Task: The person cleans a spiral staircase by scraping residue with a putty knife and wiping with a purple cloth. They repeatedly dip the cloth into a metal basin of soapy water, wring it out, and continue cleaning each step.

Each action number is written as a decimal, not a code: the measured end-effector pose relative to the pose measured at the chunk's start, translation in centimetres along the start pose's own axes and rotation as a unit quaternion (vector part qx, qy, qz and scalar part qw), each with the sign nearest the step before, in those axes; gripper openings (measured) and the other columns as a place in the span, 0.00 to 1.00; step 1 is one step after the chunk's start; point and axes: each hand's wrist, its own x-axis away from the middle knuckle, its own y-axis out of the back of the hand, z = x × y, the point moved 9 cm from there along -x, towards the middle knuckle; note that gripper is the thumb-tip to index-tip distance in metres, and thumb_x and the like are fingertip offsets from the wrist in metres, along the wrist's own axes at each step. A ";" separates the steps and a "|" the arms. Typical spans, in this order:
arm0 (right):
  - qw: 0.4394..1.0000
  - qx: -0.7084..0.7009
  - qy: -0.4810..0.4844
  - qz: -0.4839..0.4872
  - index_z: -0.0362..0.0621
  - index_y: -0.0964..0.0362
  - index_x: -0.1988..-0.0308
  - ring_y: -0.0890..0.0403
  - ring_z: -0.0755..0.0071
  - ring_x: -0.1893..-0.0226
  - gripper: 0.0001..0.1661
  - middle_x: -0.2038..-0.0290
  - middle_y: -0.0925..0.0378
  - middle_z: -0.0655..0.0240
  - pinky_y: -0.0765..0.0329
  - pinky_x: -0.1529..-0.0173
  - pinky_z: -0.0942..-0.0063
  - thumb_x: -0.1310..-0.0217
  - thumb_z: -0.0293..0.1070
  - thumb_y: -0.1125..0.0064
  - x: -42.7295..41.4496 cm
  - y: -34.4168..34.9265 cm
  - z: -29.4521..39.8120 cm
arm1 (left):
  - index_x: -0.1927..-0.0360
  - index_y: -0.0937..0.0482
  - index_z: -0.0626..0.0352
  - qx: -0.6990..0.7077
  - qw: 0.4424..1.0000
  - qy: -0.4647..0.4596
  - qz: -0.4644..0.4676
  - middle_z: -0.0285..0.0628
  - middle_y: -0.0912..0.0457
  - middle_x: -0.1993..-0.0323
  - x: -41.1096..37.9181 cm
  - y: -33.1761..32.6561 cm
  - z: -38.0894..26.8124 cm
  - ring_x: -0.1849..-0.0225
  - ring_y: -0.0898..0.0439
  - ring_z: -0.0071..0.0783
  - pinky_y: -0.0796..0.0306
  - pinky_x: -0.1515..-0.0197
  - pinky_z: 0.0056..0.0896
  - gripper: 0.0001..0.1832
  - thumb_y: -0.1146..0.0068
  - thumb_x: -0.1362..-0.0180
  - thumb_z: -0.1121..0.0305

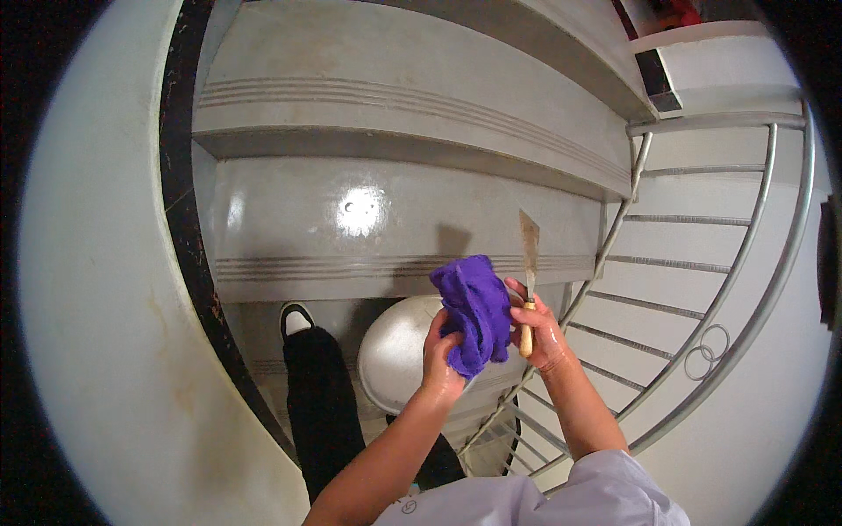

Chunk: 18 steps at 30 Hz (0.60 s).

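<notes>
A bunched purple cloth [475, 315] is gripped in my left hand [442, 358], above a round metal basin [395, 355]. In my right hand [547, 335] is a scraper with a pale handle [527, 332]; its flat metal blade [529, 240] points up and away from me. The fingertips of my right hand are close beside the cloth's edge, and whether they touch it is unclear. Both hands look wet. The cloth and my left hand hide part of the basin, so its contents cannot be made out.
Grey stair steps [408, 191] with grooved edges rise ahead of me. A metal railing [684, 266] runs along the right side. On the left is a pale wall [99, 263] with a dark skirting strip [181, 164]. My shoe [297, 320] is left of the basin.
</notes>
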 end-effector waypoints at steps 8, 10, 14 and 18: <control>0.985 0.013 0.079 -0.150 0.42 0.31 0.62 0.23 0.67 0.68 0.18 0.68 0.26 0.66 0.24 0.62 0.72 0.58 0.16 0.46 0.3 4.3 0.0 | 0.51 0.27 0.60 -0.091 0.991 0.089 0.050 0.38 0.22 0.59 0.0 0.7 2.9 0.60 0.22 0.27 0.27 0.57 0.25 0.20 0.51 0.51 0.80; 0.965 0.059 0.155 -0.201 0.43 0.32 0.65 0.26 0.72 0.71 0.16 0.71 0.29 0.70 0.27 0.66 0.75 0.58 0.16 0.45 1.3 5.2 1.4 | 0.51 0.28 0.61 -0.125 0.989 0.075 -0.010 0.37 0.23 0.61 -0.4 2.5 3.7 0.62 0.23 0.26 0.28 0.57 0.25 0.20 0.52 0.51 0.79; 0.914 0.072 0.335 -0.218 0.47 0.35 0.68 0.35 0.83 0.75 0.15 0.74 0.35 0.76 0.37 0.71 0.83 0.57 0.16 0.45 4.3 3.4 7.3 | 0.43 0.35 0.59 -0.151 0.980 0.026 -0.127 0.39 0.26 0.53 -0.7 4.7 4.1 0.57 0.24 0.26 0.30 0.54 0.25 0.23 0.55 0.44 0.71; 0.863 0.124 0.466 -0.148 0.45 0.36 0.65 0.38 0.84 0.74 0.15 0.73 0.38 0.76 0.39 0.70 0.84 0.54 0.18 0.46 7.9 -5.4 15.5 | 0.42 0.38 0.53 -0.131 0.979 0.024 -0.154 0.41 0.26 0.52 -1.2 4.9 3.8 0.56 0.22 0.36 0.28 0.52 0.38 0.21 0.57 0.39 0.63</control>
